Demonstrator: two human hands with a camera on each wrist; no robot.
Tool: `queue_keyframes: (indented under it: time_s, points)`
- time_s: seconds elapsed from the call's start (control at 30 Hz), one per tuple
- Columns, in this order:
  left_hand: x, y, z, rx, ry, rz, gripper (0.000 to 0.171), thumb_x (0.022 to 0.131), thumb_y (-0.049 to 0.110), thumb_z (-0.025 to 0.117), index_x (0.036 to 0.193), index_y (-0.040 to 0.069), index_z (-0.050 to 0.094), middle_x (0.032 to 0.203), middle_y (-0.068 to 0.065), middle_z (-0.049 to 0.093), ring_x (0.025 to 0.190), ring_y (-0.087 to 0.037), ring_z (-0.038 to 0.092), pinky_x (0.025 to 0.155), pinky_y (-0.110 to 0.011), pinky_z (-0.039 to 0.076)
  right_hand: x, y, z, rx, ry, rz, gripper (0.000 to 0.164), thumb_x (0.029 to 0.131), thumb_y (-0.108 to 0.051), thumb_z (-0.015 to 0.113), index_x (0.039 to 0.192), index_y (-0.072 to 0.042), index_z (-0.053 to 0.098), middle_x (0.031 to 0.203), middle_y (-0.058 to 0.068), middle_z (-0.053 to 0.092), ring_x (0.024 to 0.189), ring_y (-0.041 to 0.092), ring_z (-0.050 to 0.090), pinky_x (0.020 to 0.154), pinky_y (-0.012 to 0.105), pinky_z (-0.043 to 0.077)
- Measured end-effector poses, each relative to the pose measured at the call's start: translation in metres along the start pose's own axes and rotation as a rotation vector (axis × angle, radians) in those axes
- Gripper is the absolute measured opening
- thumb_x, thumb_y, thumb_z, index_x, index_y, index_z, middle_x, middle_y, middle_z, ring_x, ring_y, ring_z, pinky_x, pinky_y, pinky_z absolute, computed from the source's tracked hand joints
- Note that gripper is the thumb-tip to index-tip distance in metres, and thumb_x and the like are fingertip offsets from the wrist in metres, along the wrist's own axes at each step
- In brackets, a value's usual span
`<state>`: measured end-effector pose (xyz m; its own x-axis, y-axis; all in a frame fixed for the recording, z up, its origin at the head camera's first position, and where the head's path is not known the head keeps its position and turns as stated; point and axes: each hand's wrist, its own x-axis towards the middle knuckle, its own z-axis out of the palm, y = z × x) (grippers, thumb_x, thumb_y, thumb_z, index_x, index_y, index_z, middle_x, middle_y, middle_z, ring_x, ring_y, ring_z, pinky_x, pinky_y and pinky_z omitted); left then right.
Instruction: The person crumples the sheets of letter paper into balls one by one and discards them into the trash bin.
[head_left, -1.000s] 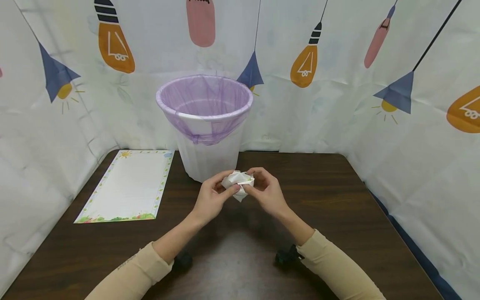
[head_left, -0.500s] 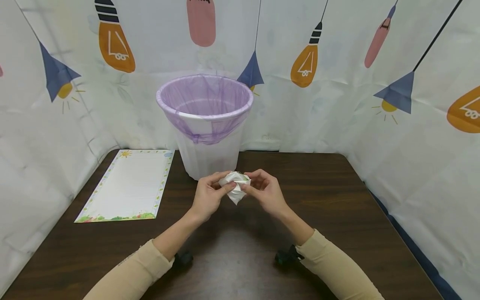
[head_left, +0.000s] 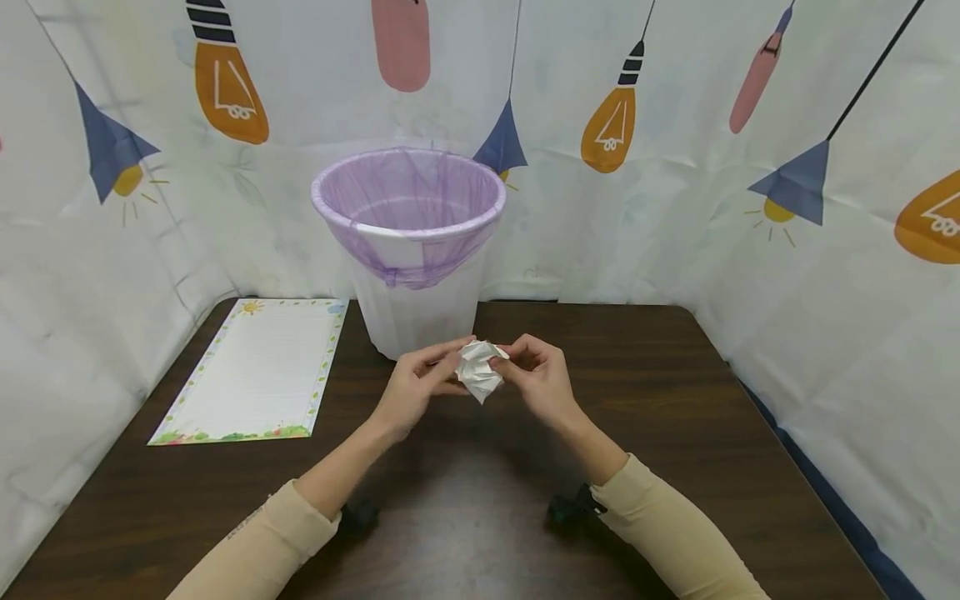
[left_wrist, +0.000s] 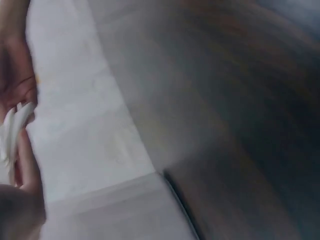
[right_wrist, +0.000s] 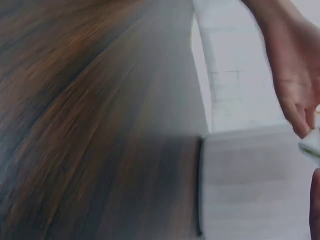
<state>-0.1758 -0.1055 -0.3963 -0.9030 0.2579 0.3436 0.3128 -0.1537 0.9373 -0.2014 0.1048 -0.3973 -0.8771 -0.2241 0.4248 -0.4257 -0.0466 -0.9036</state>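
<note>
A crumpled sheet of white paper (head_left: 480,372) is held up between both hands, above the table and just in front of the bin. My left hand (head_left: 414,385) holds its left side, thumb in front and a finger along the top. On the right side, my right hand (head_left: 543,379) pinches it between thumb and index finger. The left wrist view catches the folded paper (left_wrist: 15,130) at its left edge, between the two hands. Only a corner of the paper (right_wrist: 312,142) shows in the right wrist view, beside the left hand (right_wrist: 295,75).
A white bin (head_left: 417,317) with a purple liner (head_left: 405,275) stands at the back of the dark wooden table (head_left: 637,400). To its left lies a flat sheet of bordered paper (head_left: 258,371). Printed white curtains (head_left: 675,208) enclose the table.
The crumpled paper has turned in the fingers, showing a smoother white face. My left thumb has shifted to its left edge, while the right thumb has moved onto its front.
</note>
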Motion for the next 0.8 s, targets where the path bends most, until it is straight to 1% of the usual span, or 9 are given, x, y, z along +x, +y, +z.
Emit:
queue_keyframes:
  time_s: [0.07, 0.1, 0.17, 0.27, 0.37, 0.47, 0.53, 0.67, 0.8]
  points:
    - [0.003, 0.004, -0.003, -0.131, -0.016, -0.153, 0.049, 0.11, 0.029, 0.053, 0.138, -0.01, 0.057, 0.121, -0.021, 0.065, 0.097, -0.03, 0.071, 0.085, -0.052, 0.058, 0.001, -0.001, -0.002, -0.031, -0.007, -0.034, 0.008, 0.087, 0.015, 0.073, 0.087, 0.01, 0.067, 0.094, 0.026, 0.07, 0.078, 0.016, 0.067, 0.067, 0.029, 0.059]
    - [0.004, 0.005, -0.005, -0.181, -0.019, -0.231, 0.056, 0.109, 0.037, 0.052, 0.138, -0.01, 0.057, 0.12, -0.02, 0.066, 0.1, -0.031, 0.071, 0.088, -0.052, 0.057, 0.002, -0.002, -0.002, -0.054, -0.014, -0.057, 0.008, 0.087, 0.016, 0.073, 0.087, 0.01, 0.067, 0.092, 0.024, 0.07, 0.077, 0.016, 0.067, 0.066, 0.03, 0.06]
    - [0.006, 0.007, -0.006, -0.248, -0.027, -0.363, 0.065, 0.107, 0.047, 0.052, 0.138, -0.01, 0.055, 0.118, -0.018, 0.067, 0.104, -0.032, 0.07, 0.094, -0.052, 0.054, 0.001, -0.007, -0.001, -0.099, -0.03, -0.118, 0.009, 0.085, 0.018, 0.073, 0.085, 0.011, 0.067, 0.089, 0.024, 0.07, 0.076, 0.019, 0.068, 0.066, 0.031, 0.06]
    - [0.007, 0.007, -0.008, -0.287, -0.061, -0.465, 0.063, 0.108, 0.045, 0.052, 0.136, -0.011, 0.053, 0.119, -0.018, 0.068, 0.111, -0.033, 0.067, 0.099, -0.05, 0.052, -0.002, -0.02, 0.003, -0.156, -0.052, -0.23, 0.013, 0.083, 0.022, 0.072, 0.082, 0.011, 0.066, 0.084, 0.023, 0.069, 0.073, 0.027, 0.069, 0.065, 0.034, 0.06]
    - [0.007, 0.008, -0.009, -0.305, -0.111, -0.486, 0.055, 0.109, 0.036, 0.054, 0.137, -0.011, 0.052, 0.123, -0.018, 0.066, 0.117, -0.035, 0.064, 0.102, -0.049, 0.05, -0.006, -0.031, 0.007, -0.203, -0.05, -0.327, 0.016, 0.082, 0.023, 0.072, 0.08, 0.008, 0.066, 0.082, 0.021, 0.069, 0.07, 0.03, 0.069, 0.062, 0.038, 0.06]
    - [0.008, 0.009, -0.011, -0.314, -0.17, -0.483, 0.048, 0.109, 0.027, 0.055, 0.137, -0.011, 0.05, 0.125, -0.019, 0.064, 0.119, -0.035, 0.062, 0.104, -0.049, 0.048, -0.007, -0.031, 0.007, -0.232, -0.034, -0.39, 0.019, 0.082, 0.023, 0.072, 0.079, 0.006, 0.067, 0.079, 0.018, 0.07, 0.066, 0.029, 0.068, 0.058, 0.04, 0.059]
    - [0.009, 0.011, -0.011, -0.319, -0.189, -0.473, 0.043, 0.109, 0.02, 0.055, 0.138, -0.012, 0.05, 0.125, -0.018, 0.063, 0.119, -0.034, 0.062, 0.104, -0.048, 0.048, -0.006, -0.032, 0.007, -0.244, -0.018, -0.412, 0.019, 0.082, 0.023, 0.072, 0.079, 0.005, 0.068, 0.078, 0.017, 0.07, 0.064, 0.025, 0.066, 0.057, 0.035, 0.058]
    - [0.009, 0.012, -0.007, -0.292, -0.187, -0.438, 0.037, 0.107, 0.007, 0.056, 0.138, -0.013, 0.049, 0.123, -0.018, 0.061, 0.113, -0.03, 0.065, 0.103, -0.05, 0.049, -0.005, -0.033, 0.008, -0.252, 0.014, -0.443, 0.021, 0.08, 0.025, 0.072, 0.078, 0.004, 0.068, 0.077, 0.015, 0.069, 0.064, 0.019, 0.063, 0.06, 0.021, 0.053]
    - [0.009, 0.012, 0.0, -0.22, -0.15, -0.392, 0.04, 0.104, 0.001, 0.059, 0.14, -0.013, 0.049, 0.116, -0.017, 0.063, 0.103, -0.027, 0.068, 0.098, -0.053, 0.05, -0.004, -0.033, 0.011, -0.246, 0.035, -0.452, 0.022, 0.079, 0.026, 0.072, 0.078, 0.005, 0.067, 0.076, 0.016, 0.069, 0.063, 0.018, 0.062, 0.06, 0.018, 0.051]
